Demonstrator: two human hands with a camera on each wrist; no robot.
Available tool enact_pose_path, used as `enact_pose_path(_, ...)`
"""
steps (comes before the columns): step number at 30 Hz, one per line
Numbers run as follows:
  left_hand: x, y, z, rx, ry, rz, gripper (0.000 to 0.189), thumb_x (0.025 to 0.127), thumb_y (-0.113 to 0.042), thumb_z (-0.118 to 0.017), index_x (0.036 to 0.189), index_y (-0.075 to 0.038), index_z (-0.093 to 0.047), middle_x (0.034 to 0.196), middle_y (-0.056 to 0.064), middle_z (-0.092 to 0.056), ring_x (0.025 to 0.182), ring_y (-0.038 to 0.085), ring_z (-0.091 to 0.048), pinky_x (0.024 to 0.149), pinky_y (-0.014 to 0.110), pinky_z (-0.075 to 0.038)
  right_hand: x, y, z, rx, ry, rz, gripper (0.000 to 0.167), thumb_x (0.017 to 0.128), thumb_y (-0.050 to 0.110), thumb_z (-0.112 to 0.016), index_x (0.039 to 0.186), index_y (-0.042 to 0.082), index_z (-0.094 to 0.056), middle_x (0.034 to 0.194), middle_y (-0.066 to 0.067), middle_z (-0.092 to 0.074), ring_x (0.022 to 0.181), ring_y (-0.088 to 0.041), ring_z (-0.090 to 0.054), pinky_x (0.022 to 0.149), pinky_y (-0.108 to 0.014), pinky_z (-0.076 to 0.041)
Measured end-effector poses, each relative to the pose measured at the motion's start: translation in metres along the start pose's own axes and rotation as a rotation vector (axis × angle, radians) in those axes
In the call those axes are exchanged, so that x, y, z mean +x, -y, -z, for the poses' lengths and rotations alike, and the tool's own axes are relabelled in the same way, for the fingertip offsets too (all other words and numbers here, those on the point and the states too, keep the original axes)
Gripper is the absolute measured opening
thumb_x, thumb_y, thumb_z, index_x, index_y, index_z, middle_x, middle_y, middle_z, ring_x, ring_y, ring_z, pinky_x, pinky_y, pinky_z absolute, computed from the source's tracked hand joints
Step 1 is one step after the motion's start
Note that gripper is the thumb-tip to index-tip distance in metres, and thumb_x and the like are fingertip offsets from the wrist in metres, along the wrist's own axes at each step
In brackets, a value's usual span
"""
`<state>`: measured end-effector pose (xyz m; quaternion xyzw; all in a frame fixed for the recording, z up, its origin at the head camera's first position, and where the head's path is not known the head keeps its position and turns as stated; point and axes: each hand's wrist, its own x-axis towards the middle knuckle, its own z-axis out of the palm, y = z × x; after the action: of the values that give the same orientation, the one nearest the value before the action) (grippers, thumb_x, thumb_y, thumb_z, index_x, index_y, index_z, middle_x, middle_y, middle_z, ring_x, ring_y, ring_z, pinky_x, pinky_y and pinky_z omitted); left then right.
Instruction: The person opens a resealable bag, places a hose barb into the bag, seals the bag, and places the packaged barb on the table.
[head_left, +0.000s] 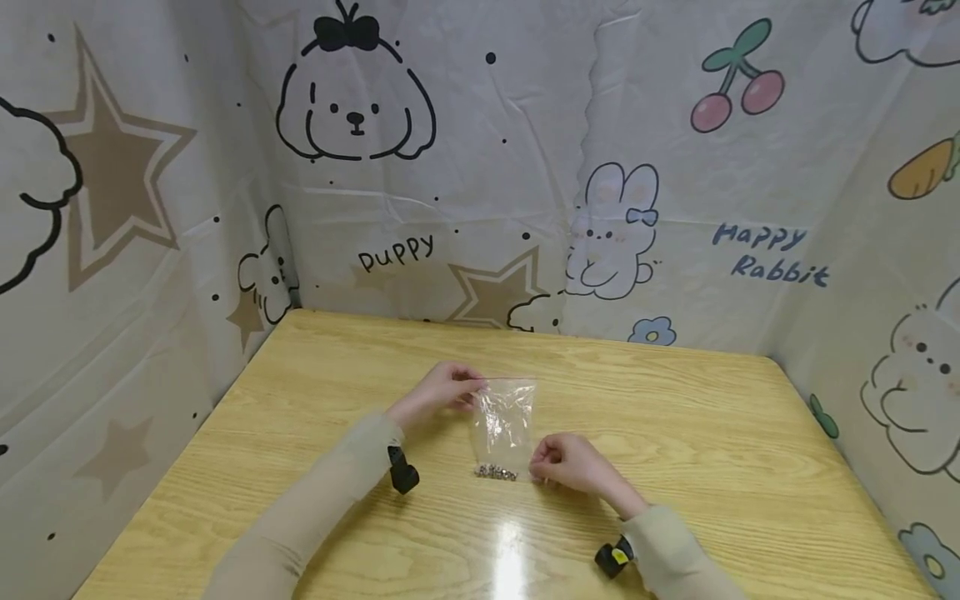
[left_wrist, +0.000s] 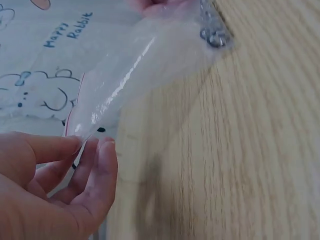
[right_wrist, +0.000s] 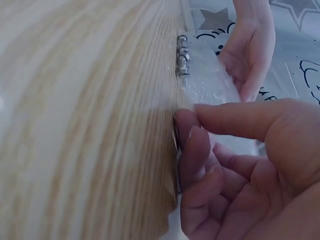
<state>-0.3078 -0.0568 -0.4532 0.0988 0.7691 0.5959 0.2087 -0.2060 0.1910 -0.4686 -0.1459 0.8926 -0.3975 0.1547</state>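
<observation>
A clear zip-lock bag with a thin red line along its top edge hangs between my two hands. Small shiny metal pieces lie gathered along its bottom, some of them ring-like in the left wrist view. My left hand pinches the bag's upper left corner between thumb and fingers. At the lower right corner, my right hand pinches the plastic with thumb and forefinger, its other fingers curled. In the right wrist view the metal pieces sit low in the bag, close to the tabletop.
The wooden table spreads out around both hands. Cloth curtains printed with cartoon animals and stars stand at its back and sides. A small black camera is strapped to the left wrist, another camera to the right.
</observation>
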Motion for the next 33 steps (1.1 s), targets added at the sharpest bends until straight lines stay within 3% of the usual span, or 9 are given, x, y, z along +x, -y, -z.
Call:
enact_pose_path(3, 0.009, 0.001, 0.000, 0.093, -0.025, 0.017, 0.021, 0.099, -0.008, -0.059, 0.113, 0.005, -0.067, 0.089, 0.006, -0.065, 0.073, 0.013, -0.060, 0.074, 0.029, -0.059, 0.001, 0.003, -0.001, -0.052, -0.052, -0.027, 0.010, 0.085, 0.010, -0.073, 0.086, 0.002, -0.067, 0.076, -0.004, -0.068, 0.064, -0.010, -0.058, 0.055, -0.020, -0.051)
enact_pose_path(10, 0.027, 0.005, -0.003, 0.292, -0.075, -0.076, 0.012, 0.094, -0.006, -0.065, 0.099, 0.002, -0.072, 0.085, 0.012, -0.069, 0.065, 0.012, -0.057, 0.060, 0.023, -0.051, 0.006, 0.011, -0.003, -0.193, -0.181, -0.097, 0.016, 0.079, 0.009, -0.080, 0.081, 0.006, -0.064, 0.076, -0.005, -0.068, 0.067, -0.012, -0.058, 0.059, -0.022, -0.050)
enact_pose_path(19, 0.041, 0.007, -0.008, 0.470, -0.120, -0.140, 0.008, 0.090, -0.007, -0.070, 0.088, -0.001, -0.074, 0.078, 0.012, -0.070, 0.059, 0.009, -0.051, 0.052, 0.016, -0.041, 0.007, 0.015, -0.002, -0.218, -0.194, -0.164, 0.028, 0.076, 0.010, -0.083, 0.086, 0.006, -0.057, 0.079, -0.006, -0.066, 0.069, -0.015, -0.056, 0.060, -0.025, -0.047)
enact_pose_path(33, 0.053, 0.006, -0.017, 0.592, -0.169, -0.117, 0.008, 0.089, -0.008, -0.070, 0.087, -0.003, -0.075, 0.080, 0.009, -0.072, 0.058, 0.009, -0.049, 0.053, 0.017, -0.038, 0.009, 0.012, 0.000, -0.239, -0.189, -0.160, 0.027, 0.076, 0.010, -0.083, 0.082, 0.007, -0.057, 0.075, -0.004, -0.059, 0.066, -0.014, -0.049, 0.057, -0.024, -0.040)
